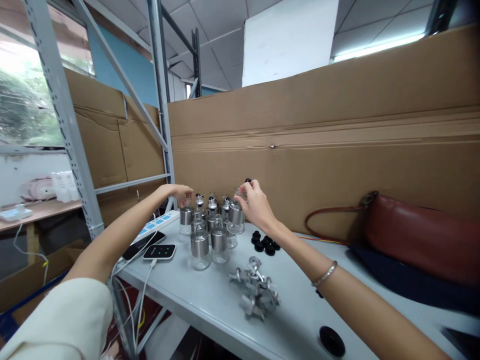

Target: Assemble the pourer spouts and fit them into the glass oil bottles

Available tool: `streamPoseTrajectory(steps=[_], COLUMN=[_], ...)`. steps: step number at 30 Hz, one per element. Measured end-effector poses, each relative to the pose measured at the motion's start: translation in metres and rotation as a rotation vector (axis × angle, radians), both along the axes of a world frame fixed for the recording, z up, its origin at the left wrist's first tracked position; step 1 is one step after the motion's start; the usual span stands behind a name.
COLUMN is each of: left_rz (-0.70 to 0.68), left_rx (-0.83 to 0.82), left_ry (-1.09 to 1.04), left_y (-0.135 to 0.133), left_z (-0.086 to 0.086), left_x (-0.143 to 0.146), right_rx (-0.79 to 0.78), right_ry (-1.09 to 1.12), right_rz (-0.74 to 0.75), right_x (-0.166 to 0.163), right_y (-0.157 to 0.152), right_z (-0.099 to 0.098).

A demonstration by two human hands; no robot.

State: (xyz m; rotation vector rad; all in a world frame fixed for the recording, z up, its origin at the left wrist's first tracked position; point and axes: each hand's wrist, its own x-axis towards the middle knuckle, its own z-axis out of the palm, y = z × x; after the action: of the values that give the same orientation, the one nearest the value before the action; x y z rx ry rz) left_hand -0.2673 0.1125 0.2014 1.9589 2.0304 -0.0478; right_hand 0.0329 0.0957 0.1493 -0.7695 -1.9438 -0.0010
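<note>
My left hand [181, 193] reaches to the back left of the table, its fingers curled over the neck of a glass bottle [186, 217] with a steel band. My right hand [256, 202] is closed at the neck of another steel-banded glass bottle [236, 213]. A small black piece [248, 180] shows above its fingertips; whether it sits on that bottle is unclear. Between the hands stand several similar bottles, some with black-and-silver tops [212, 204]. Two open-necked bottles are in front, one banded bottle [200, 246] and another bottle [219, 241] beside it.
Several black caps [265, 243] lie right of the bottles. Nearer me is a pile of silver metal parts [255, 289]. A black disc [332, 341] rests at the near right. Phones [159, 252], cables and a power strip [159, 223] occupy the left; a brown bag [416, 235] lies right.
</note>
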Motion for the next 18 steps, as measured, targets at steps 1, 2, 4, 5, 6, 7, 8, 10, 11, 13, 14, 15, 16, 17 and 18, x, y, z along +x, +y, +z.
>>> streamPoseTrajectory(steps=[1, 2, 4, 5, 6, 7, 8, 10, 11, 13, 14, 15, 16, 17, 18], left_rz=[-0.002, -0.006, -0.015, -0.021, -0.027, -0.032, -0.037, -0.042, -0.042, -0.042, -0.043, -0.044, -0.046, -0.048, -0.052], left_rx=[-0.009, -0.017, -0.026, -0.025, -0.022, -0.019, -0.016, -0.015, -0.017, -0.021, -0.023, -0.027, -0.03, -0.034, -0.038], left_ry=[-0.012, -0.023, -0.047, -0.058, -0.069, -0.078, -0.085, -0.1, -0.106, -0.118, -0.123, -0.125, -0.126, -0.126, -0.124], left_y=[0.003, 0.005, 0.007, 0.008, 0.009, 0.009, 0.01, 0.01, 0.01, 0.009, 0.009, 0.008, 0.008, 0.007, 0.006], left_z=[-0.004, -0.007, -0.011, -0.012, -0.012, -0.012, -0.012, -0.012, -0.012, -0.014, -0.015, -0.017, -0.018, -0.02, -0.021], left_x=[0.001, 0.003, 0.005, 0.006, 0.006, 0.006, 0.005, 0.004, 0.003, 0.001, 0.0, -0.001, -0.001, -0.002, -0.002], right_rx=[-0.005, -0.006, 0.008, 0.019, 0.028, 0.032, 0.029, 0.004, -0.013, -0.049, -0.064, -0.077, -0.088, -0.094, -0.099], right_ry=[-0.001, 0.0, 0.004, 0.005, 0.004, 0.001, -0.005, -0.018, -0.025, -0.032, -0.034, -0.038, -0.043, -0.049, -0.056], right_rz=[-0.002, -0.006, -0.016, -0.023, -0.031, -0.041, -0.051, -0.06, -0.056, -0.033, -0.018, -0.004, 0.01, 0.021, 0.03], right_x=[0.0, 0.0, 0.0, -0.001, -0.001, -0.002, -0.003, -0.005, -0.006, -0.009, -0.01, -0.012, -0.014, -0.016, -0.019], right_y=[-0.001, -0.002, -0.003, -0.004, -0.004, -0.003, -0.003, 0.0, 0.002, 0.007, 0.01, 0.012, 0.014, 0.016, 0.017], right_z=[0.0, 0.0, 0.0, -0.001, -0.002, -0.003, -0.004, -0.01, -0.013, -0.023, -0.028, -0.033, -0.038, -0.043, -0.047])
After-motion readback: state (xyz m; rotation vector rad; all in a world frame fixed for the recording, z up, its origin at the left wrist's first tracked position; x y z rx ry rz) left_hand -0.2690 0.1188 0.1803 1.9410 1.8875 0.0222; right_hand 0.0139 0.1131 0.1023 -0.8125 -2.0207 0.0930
